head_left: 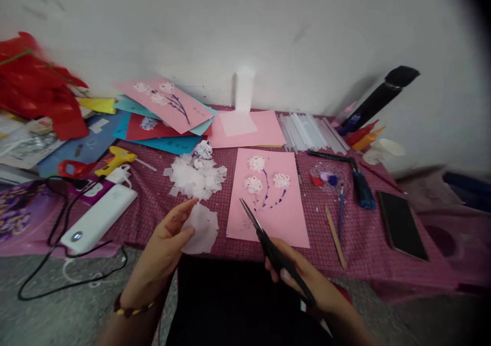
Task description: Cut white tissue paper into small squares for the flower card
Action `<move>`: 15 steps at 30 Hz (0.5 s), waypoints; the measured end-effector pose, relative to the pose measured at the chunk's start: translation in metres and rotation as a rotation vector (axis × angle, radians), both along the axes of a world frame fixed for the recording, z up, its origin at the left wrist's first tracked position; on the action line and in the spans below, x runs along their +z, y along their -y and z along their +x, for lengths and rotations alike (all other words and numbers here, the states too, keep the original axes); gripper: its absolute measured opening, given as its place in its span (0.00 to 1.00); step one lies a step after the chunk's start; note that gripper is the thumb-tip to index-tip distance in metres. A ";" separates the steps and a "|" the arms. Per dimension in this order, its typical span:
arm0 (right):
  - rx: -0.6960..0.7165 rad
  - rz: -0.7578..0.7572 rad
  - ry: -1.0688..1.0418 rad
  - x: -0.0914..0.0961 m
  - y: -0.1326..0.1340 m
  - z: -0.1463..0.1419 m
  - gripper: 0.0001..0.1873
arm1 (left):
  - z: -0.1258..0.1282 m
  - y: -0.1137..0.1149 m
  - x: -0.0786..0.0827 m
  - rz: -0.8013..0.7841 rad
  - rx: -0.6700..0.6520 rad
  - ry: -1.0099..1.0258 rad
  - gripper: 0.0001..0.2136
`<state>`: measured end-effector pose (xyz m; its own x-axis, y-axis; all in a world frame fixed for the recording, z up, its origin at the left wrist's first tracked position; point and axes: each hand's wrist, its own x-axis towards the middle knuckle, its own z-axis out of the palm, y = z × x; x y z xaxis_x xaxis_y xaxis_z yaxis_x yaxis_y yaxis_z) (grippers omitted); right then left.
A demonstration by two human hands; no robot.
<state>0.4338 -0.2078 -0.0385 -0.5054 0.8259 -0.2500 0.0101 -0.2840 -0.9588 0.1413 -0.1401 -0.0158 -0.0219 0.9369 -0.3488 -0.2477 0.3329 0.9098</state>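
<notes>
My left hand [165, 244] pinches a thin white tissue sheet [201, 228] between thumb and fingers, just above the table's front edge. My right hand [303, 274] is closed round the black handles of a pair of scissors [268, 244]; the blades are together and point up-left toward the tissue. Behind the scissors lies a pink card [268, 198] with white tissue flowers and purple stems. A heap of cut white tissue pieces [195, 175] sits behind my left hand.
On the red checked cloth [153, 203]: a white power bank [97, 218] with black cable, a yellow glue gun [115, 159], coloured cards [164, 116], clear sticks [310, 131], a paint dish [328, 177], a brush [340, 213], a wooden stick [335, 236], a black phone [401, 226].
</notes>
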 end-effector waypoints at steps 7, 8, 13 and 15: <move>-0.075 -0.010 0.048 -0.003 0.011 0.010 0.34 | 0.026 -0.013 0.003 -0.016 -0.203 0.134 0.24; -0.083 -0.010 0.054 -0.003 0.012 0.012 0.34 | 0.029 -0.016 -0.001 -0.006 -0.239 0.128 0.24; -0.099 -0.039 0.065 -0.002 0.015 0.021 0.34 | 0.038 -0.035 -0.023 0.061 -0.259 -0.038 0.24; -0.098 -0.060 0.068 -0.001 0.016 0.023 0.34 | 0.040 -0.042 -0.029 0.090 -0.270 -0.185 0.24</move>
<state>0.4569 -0.2233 -0.0400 -0.4031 0.8532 -0.3310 0.0436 -0.3434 -0.9382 0.1809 -0.0985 -0.0446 0.1763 0.9444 -0.2777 0.0108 0.2802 0.9599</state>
